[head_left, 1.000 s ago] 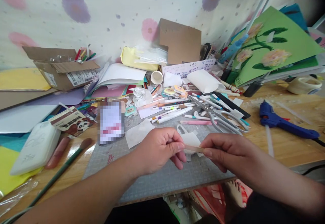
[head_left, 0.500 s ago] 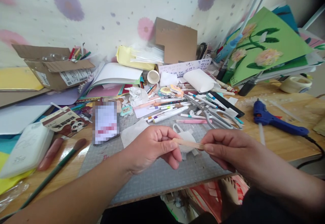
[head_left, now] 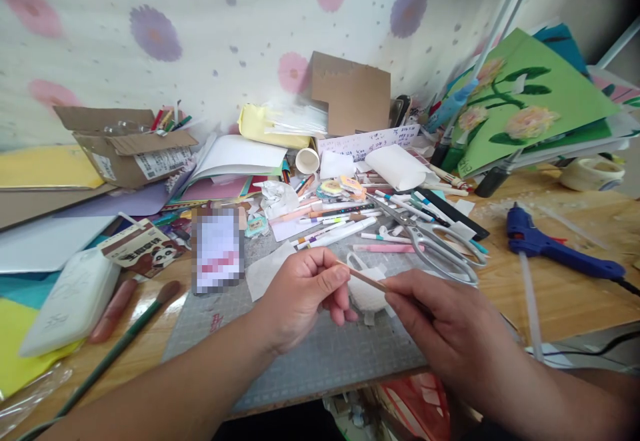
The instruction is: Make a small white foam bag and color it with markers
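Stick: thin, brown, in the air above the gray mat, spanning the 2 hands; right end tipped nearer.
Left hand: fingers pinched on its left end.
Right hand: fingers pinched on its right end.
White piece: on mat, partly behind the stick.
Scissors: far side of right hand, beside loose pens.
Glue gun: blue, right side of counter.

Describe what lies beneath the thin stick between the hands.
Beneath the stick, a white piece with a loop lies on the gray mat. The stick and hands hide parts behind them.
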`<state>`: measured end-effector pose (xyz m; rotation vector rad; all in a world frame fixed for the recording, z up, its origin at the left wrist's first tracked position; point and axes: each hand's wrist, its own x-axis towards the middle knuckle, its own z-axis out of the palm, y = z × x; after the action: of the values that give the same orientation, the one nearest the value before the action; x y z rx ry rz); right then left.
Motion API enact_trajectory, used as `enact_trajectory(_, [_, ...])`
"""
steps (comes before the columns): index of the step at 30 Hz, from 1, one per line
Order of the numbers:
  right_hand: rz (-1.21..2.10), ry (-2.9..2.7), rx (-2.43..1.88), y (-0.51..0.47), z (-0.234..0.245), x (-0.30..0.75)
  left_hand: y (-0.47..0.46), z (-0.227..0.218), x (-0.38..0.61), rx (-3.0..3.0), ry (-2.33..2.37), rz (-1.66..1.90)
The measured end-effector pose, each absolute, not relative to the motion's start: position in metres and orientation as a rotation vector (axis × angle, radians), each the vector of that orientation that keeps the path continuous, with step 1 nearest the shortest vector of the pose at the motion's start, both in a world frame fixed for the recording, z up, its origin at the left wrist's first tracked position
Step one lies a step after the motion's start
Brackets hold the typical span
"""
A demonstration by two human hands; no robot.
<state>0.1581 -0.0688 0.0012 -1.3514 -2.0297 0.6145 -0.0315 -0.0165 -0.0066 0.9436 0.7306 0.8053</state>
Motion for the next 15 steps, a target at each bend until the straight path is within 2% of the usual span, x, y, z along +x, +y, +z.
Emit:
enact_trajectory(4, [0.287,-2.131,-1.226,-0.065,-0.005,0.159,-0.015,-0.009,-0.031,0.850,0.633,0.818])
enact_trajectory(10, [0.425,-2.022,-1.266,-0.062,-0.008,0.162,-0.013,-0.010,-0.032,0.856,0.601,0.773])
enact_trajectory(15, [0.360,-1.888,-1.342,-0.057,-0.006,0.171,-0.015,-0.008,-0.036,0.940,0.594,0.659])
